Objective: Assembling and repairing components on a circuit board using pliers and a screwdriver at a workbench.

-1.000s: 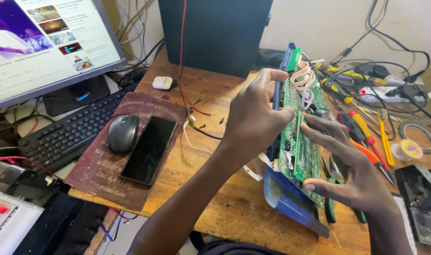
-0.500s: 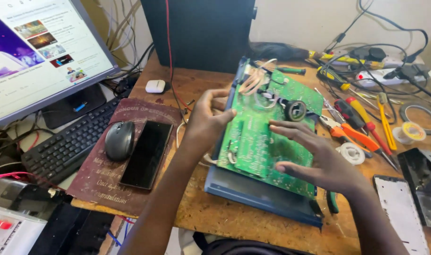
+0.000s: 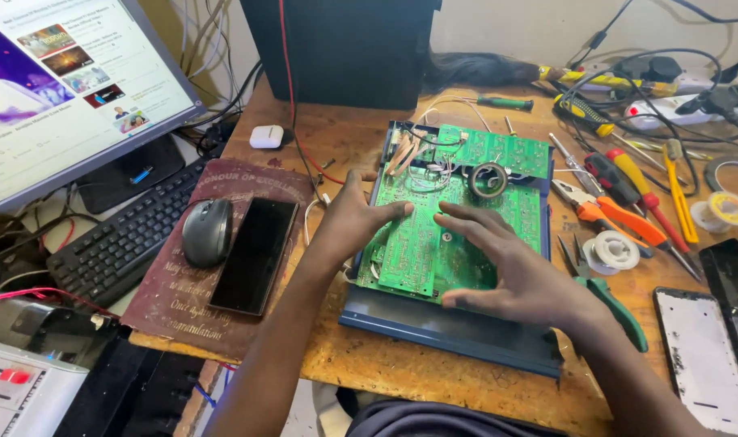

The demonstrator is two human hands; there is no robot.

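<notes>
A green circuit board [image 3: 458, 218] lies flat, solder side up, in a shallow dark blue case [image 3: 450, 328] on the wooden desk [image 3: 361, 368]. My left hand [image 3: 354, 217] rests on the board's left edge, thumb on top. My right hand [image 3: 510, 271] lies spread, palm down, on the board's near right part with its thumb at the near edge. A ring-shaped coil [image 3: 488, 179] sits on the far part of the board, with loose wires [image 3: 421, 154] at the far left corner.
A mouse [image 3: 207, 232] and a black phone [image 3: 255, 255] lie on a maroon pad to the left, beside a keyboard [image 3: 122, 235] and monitor [image 3: 69, 89]. Screwdrivers, orange pliers [image 3: 607, 212], solder reels [image 3: 615, 251] and cables crowd the right. A dark box [image 3: 344, 48] stands behind.
The board stood nearly on edge a second ago; both hands have tipped it down, and now it lies flat in the blue case with my hands on top.
</notes>
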